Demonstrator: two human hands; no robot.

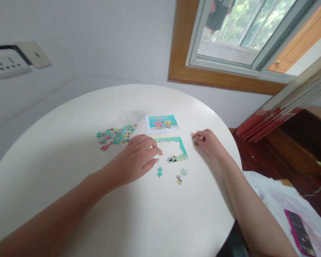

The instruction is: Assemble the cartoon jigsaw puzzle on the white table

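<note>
On the round white table (pixel 69 192) lies a partly joined teal puzzle frame (pixel 182 150). My left hand (pixel 137 157) rests flat over the frame's left side, fingers stretched toward it. My right hand (pixel 209 142) sits just right of the frame, fingertips pinched on a small puzzle piece (pixel 195 140). Three loose pieces (pixel 179 175) lie in front of the frame. A heap of loose pieces (pixel 115 135) lies to the left. A small box with a cartoon picture (pixel 161 123) stands behind the frame.
The wall carries a power socket (pixel 5 64) at upper left. A wood-framed window (pixel 230 46) is behind the table. A folded patterned curtain (pixel 283 100) leans at right. A phone with a pink case (pixel 301 232) lies on white cloth at lower right.
</note>
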